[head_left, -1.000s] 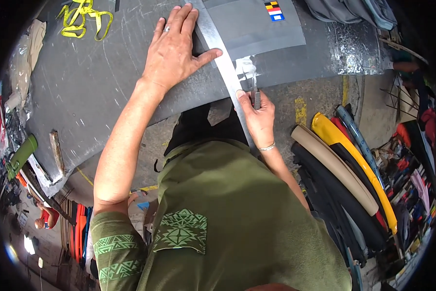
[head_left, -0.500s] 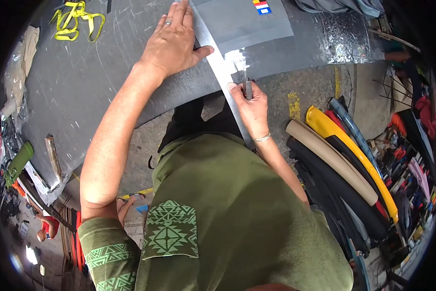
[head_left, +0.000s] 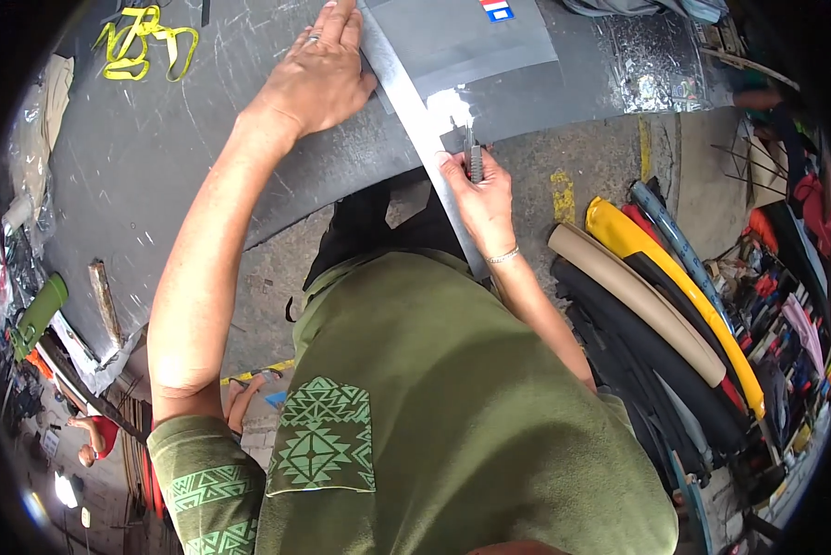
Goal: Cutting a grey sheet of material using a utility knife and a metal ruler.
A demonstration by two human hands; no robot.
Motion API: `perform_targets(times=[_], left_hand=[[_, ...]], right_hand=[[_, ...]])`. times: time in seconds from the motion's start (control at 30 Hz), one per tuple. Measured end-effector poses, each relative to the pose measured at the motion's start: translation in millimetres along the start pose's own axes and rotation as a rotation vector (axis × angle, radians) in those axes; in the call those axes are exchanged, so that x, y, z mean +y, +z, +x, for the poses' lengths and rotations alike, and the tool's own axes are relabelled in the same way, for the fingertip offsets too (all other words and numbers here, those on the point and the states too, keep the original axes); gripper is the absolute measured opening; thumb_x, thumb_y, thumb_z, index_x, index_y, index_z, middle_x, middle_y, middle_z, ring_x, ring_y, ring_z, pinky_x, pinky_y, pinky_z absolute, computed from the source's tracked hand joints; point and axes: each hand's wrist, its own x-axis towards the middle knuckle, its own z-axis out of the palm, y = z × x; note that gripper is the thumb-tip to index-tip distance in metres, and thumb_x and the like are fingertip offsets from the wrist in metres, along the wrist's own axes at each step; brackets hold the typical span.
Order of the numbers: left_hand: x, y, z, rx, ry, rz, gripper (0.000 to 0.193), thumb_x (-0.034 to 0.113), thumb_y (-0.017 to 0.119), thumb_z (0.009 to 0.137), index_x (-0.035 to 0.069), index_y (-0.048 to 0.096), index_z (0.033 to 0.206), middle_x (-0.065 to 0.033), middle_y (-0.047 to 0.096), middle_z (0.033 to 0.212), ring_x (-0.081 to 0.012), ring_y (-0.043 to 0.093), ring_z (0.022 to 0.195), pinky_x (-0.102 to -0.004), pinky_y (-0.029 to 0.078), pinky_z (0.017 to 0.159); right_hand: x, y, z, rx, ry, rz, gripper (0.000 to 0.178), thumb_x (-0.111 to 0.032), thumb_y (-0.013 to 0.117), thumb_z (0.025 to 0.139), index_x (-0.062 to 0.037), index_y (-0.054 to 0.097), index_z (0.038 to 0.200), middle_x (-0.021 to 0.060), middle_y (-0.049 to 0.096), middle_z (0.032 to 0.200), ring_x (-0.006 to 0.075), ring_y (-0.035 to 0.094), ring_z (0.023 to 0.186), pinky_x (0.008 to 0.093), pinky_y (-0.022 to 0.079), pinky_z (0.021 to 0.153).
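Observation:
A long metal straightedge (head_left: 403,91) slants across the dark table (head_left: 203,157) and over its front edge towards my body. My left hand (head_left: 318,85) lies flat on the table along its left side, fingers stretched towards the far edge and a ring on one of them. In my right hand (head_left: 482,199), at the table's front edge, is a utility knife (head_left: 476,165), pointing away from me; the thumb lies by the straightedge. Right of the straightedge lies a grey sheet (head_left: 471,55) with a small coloured label (head_left: 498,11). Whether the blade touches anything is hard to see.
A yellow strap (head_left: 147,46) lies loose at the far left of the table. Rolls of material, among them a beige roll (head_left: 633,305) and a yellow roll (head_left: 684,287), lie to my right. Clear plastic (head_left: 665,69) covers the table's right end. A person in red (head_left: 101,439) is at the lower left.
My left hand has shifted slightly left, and its thumb has come off the straightedge. My right hand stays nearly in place with the knife.

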Motion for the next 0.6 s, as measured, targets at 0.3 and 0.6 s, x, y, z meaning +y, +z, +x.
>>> perform_targets(times=[0.3,0.6], left_hand=[[-26,75,11,0.657,0.406,-0.418,0.110,0.060,0.070,0.086,-0.020,0.031,0.149,-0.0377,0.030,0.159,-0.0454,0.030,0.152,-0.0498,0.028,0.124],[22,9,1,0.385,0.031,0.130,0.107,0.059,0.068,0.089,-0.020,0.029,0.150,-0.0377,0.027,0.161,-0.0442,0.026,0.154,-0.0480,0.025,0.126]], right_hand=[[0,-15,3,0.058,-0.060,-0.117,0.033,-0.031,0.084,0.087,-0.0021,0.068,0.091,0.0027,0.066,0.074,0.0117,0.060,0.068,0.0310,0.050,0.066],[-53,-38,-3,-0.192,-0.359,-0.425,0.048,-0.010,0.052,0.105,-0.0031,0.043,0.151,0.0221,0.062,0.130,0.0302,0.066,0.105,0.0385,0.053,0.092]])
